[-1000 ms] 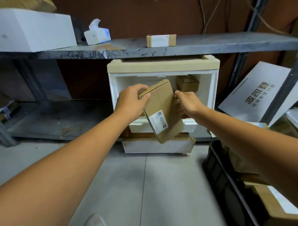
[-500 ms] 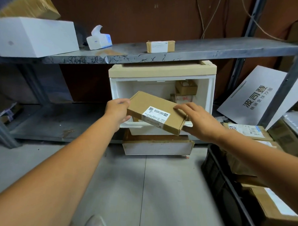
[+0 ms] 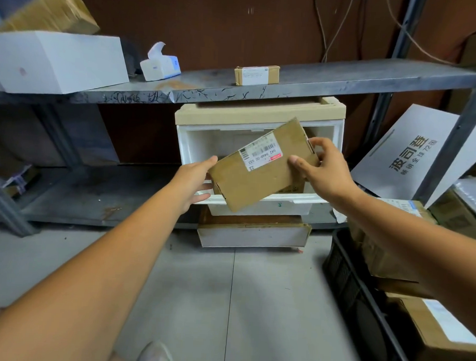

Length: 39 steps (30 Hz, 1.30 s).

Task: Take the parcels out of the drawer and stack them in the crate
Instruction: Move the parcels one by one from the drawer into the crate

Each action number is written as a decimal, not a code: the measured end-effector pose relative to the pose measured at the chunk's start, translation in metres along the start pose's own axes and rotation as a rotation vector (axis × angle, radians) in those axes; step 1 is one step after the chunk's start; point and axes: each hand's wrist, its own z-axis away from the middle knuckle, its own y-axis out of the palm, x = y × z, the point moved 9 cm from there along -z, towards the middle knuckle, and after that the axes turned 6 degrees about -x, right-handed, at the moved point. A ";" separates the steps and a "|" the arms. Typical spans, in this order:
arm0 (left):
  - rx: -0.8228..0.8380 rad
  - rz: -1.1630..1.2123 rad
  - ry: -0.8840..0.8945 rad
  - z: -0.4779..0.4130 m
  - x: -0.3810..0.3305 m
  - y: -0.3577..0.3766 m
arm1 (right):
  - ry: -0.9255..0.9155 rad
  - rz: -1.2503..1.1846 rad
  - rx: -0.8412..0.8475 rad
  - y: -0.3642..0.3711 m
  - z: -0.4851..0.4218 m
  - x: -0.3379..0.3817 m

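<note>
The right hand [image 3: 324,172] is pinching the upper right end of a flat brown cardboard parcel [image 3: 256,170], thumb on its labelled face. The left hand [image 3: 194,181], fingers straight, is touching the lower left end. The parcel is hanging tilted before the open white plastic drawer [image 3: 287,203], left of the black plastic crate [image 3: 343,279].

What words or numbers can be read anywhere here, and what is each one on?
"波司登" on the leaning white board.
"畅销全球72国" just below it on the same board.
"642 H448-00 033" on the label of the held parcel; its finer print is too small.
Too small or blurred: the sticker on the small box on the shelf, scribbles along the shelf edge, the tissue pack, stickers on the boxes at the right.
</note>
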 end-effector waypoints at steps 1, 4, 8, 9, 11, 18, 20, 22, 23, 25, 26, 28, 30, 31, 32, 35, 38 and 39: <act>0.036 -0.009 0.012 0.001 -0.001 0.001 | 0.017 -0.009 -0.028 -0.003 -0.002 -0.001; 0.178 -0.075 0.041 0.007 -0.002 0.010 | 0.040 0.015 -0.105 -0.010 -0.007 -0.003; 0.274 -0.136 0.034 0.013 -0.001 0.015 | 0.010 0.125 -0.064 -0.008 -0.012 -0.007; 0.257 -0.123 0.036 0.012 -0.002 0.013 | -0.029 0.189 -0.037 -0.005 -0.012 -0.006; 0.195 -0.100 0.045 0.008 -0.007 0.007 | -0.154 0.383 0.000 -0.002 -0.008 0.001; 0.164 -0.005 -0.008 0.008 -0.007 0.008 | -0.640 0.845 0.214 0.042 0.025 0.021; 0.199 -0.001 -0.037 0.011 -0.006 0.013 | -0.747 0.894 0.155 0.046 0.030 0.032; 0.230 0.018 -0.051 0.014 -0.006 0.017 | -0.770 0.893 0.121 0.046 0.030 0.037; 0.241 0.041 -0.055 0.014 -0.007 0.019 | -0.731 0.856 0.114 0.043 0.029 0.038; 0.241 0.115 -0.068 0.012 -0.008 0.018 | -0.583 0.706 0.100 0.034 0.023 0.035; 0.228 0.141 -0.074 0.011 -0.008 0.016 | -0.492 0.615 0.092 0.030 0.019 0.032; 0.202 0.111 -0.072 0.008 -0.006 0.013 | -0.301 0.401 0.078 0.023 0.012 0.024; 0.190 0.022 -0.067 0.007 0.000 0.013 | -0.146 0.193 0.060 0.019 0.006 0.017; 0.188 -0.019 -0.071 0.008 0.003 0.013 | -0.079 0.109 0.053 0.018 0.005 0.013; 0.189 -0.056 -0.077 0.008 0.006 0.015 | -0.011 0.024 0.050 0.018 0.004 0.010; 0.219 -0.124 -0.082 0.011 0.010 0.025 | 0.169 -0.222 0.067 0.024 0.007 0.002; 0.274 -0.163 -0.069 0.013 0.011 0.038 | 0.262 -0.368 0.085 0.031 0.012 -0.002; 0.286 -0.167 -0.052 0.014 0.010 0.042 | 0.289 -0.403 0.086 0.033 0.012 -0.004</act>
